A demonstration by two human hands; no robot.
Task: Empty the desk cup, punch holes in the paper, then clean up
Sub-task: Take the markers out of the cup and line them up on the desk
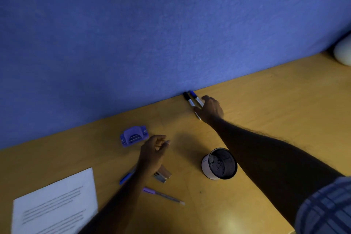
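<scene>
While the head view looked down on the wooden surface point(266, 100), the right hand point(211, 109) reached to the blue partition point(152, 34), fingers spread loosely over two markers point(191, 100) lying side by side there, apparently to set or gather them; whether it gripped either, I could not tell; the left hand point(154, 150) hovered, fingers loosely curled and holding nothing, near the hole punch point(133, 136); the desk cup point(219, 163) stood emptied; the paper point(55, 201) waited at the near left, pens point(163, 194) and a stapler point(163, 175) scattered between.
</scene>
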